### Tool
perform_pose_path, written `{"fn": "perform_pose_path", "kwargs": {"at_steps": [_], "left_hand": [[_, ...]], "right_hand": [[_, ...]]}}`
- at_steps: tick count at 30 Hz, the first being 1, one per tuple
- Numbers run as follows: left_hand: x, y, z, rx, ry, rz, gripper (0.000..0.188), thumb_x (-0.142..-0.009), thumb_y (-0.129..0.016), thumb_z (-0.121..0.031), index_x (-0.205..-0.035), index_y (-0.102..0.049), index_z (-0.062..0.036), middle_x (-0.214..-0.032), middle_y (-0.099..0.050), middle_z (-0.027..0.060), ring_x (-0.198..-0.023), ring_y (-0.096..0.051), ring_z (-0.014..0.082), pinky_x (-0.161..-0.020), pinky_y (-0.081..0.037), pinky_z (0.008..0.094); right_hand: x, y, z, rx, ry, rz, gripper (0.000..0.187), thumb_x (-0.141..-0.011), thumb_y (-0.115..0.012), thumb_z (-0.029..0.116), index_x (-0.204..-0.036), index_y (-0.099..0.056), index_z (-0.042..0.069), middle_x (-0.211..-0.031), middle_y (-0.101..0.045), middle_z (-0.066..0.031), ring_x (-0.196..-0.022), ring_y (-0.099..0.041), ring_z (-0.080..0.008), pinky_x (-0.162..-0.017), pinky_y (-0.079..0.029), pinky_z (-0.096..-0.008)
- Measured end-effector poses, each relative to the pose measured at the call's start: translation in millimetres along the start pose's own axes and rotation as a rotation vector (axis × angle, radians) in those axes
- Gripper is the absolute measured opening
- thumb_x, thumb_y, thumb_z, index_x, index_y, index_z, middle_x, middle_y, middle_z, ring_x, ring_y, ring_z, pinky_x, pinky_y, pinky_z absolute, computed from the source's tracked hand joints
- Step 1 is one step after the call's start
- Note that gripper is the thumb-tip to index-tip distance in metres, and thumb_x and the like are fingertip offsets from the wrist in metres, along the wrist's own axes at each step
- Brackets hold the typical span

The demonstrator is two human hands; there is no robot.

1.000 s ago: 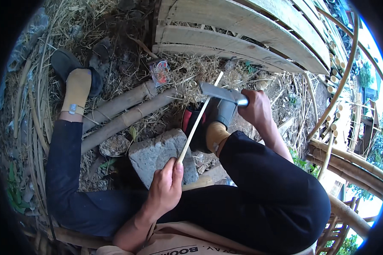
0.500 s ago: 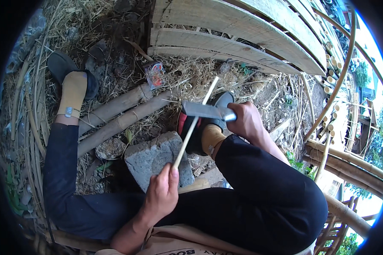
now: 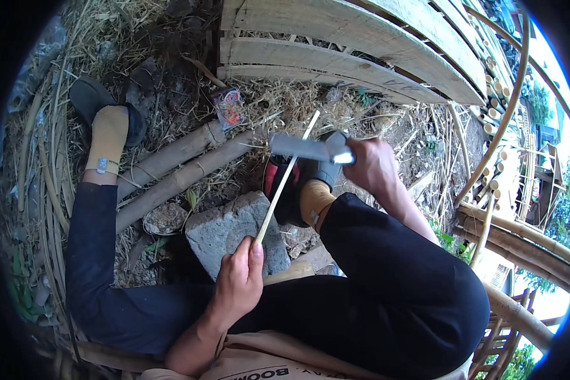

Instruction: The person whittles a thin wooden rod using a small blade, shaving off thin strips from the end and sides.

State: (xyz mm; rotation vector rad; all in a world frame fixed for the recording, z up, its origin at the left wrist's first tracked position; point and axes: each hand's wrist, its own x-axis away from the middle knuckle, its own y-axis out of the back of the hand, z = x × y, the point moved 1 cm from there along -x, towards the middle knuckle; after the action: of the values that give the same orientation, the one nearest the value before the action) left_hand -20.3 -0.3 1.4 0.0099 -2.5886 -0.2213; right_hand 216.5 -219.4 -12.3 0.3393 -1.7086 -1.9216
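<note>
A thin pale bamboo strip [image 3: 275, 206] slants up and away from my left hand [image 3: 239, 277], whose fingers are wrapped round its near end. My right hand [image 3: 375, 166] grips a broad-bladed knife [image 3: 297, 147] by its handle, which the fist mostly hides. The blade lies across the strip's upper part, slightly blurred; whether it cuts in cannot be told. Below the strip, next to my left hand, a grey stone block [image 3: 218, 225] rests on the ground. My shod foot [image 3: 326, 171] and something red and black [image 3: 278, 180] are just beneath the blade.
A slatted wooden pallet [image 3: 335, 28] stands at the far side. Two bamboo poles [image 3: 177, 180] lie left of the block, near a small colourful packet [image 3: 230, 107]. Dry straw [image 3: 278, 101] covers the ground. Stacked bamboo [image 3: 497, 171] and a bamboo frame [image 3: 519, 237] are at right.
My right hand has shifted slightly right and upward with the knife, and the blade meets the strip a little higher. The strip's far end has moved slightly left.
</note>
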Motion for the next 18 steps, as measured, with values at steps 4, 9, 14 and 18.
{"fn": "perform_pose_path", "kwargs": {"at_steps": [4, 9, 14, 18], "left_hand": [[5, -2, -7, -0.056, -0.034, -0.063, 0.031, -0.108, -0.041, -0.025, -0.093, -0.051, 0.0007, -0.062, -0.052, 0.0153, -0.054, -0.057, 0.0301, -0.054, -0.04, 0.0416], [1, 1, -3, 0.027, 0.01, -0.014, 0.026, -0.106, -0.046, -0.021, -0.095, -0.053, 0.0007, -0.064, -0.052, 0.0256, -0.063, -0.058, 0.0475, -0.054, -0.038, 0.0505], [1, 1, -4, -0.018, -0.001, -0.034, 0.025, -0.106, -0.047, -0.02, -0.093, -0.052, 0.0009, -0.063, -0.052, 0.0252, -0.063, -0.058, 0.0474, -0.053, -0.038, 0.0499], [1, -1, -8, -0.003, -0.026, -0.053, 0.025, -0.106, -0.047, -0.02, -0.093, -0.052, 0.0007, -0.061, -0.051, 0.0246, -0.062, -0.058, 0.0471, -0.052, -0.038, 0.049]], "right_hand": [[-12, -11, -18, -0.087, -0.044, -0.047, 0.007, -0.07, -0.069, 0.011, -0.076, -0.07, 0.008, -0.063, -0.064, -0.0188, -0.062, -0.066, -0.0386, -0.061, -0.054, -0.0463], [1, 7, 8, -0.098, 0.13, -0.032, 0.011, -0.068, -0.068, 0.012, -0.076, -0.07, 0.005, -0.063, -0.064, -0.0191, -0.061, -0.065, -0.0398, -0.06, -0.053, -0.0467], [-12, -1, -13, 0.019, -0.04, -0.058, 0.01, -0.066, -0.07, 0.012, -0.075, -0.069, 0.006, -0.065, -0.065, -0.0182, -0.062, -0.066, -0.0391, -0.06, -0.053, -0.0459], [-2, 6, -4, -0.055, 0.144, -0.051, 0.009, -0.069, -0.069, 0.013, -0.076, -0.07, 0.006, -0.064, -0.065, -0.0181, -0.06, -0.066, -0.0373, -0.059, -0.053, -0.0453]]}}
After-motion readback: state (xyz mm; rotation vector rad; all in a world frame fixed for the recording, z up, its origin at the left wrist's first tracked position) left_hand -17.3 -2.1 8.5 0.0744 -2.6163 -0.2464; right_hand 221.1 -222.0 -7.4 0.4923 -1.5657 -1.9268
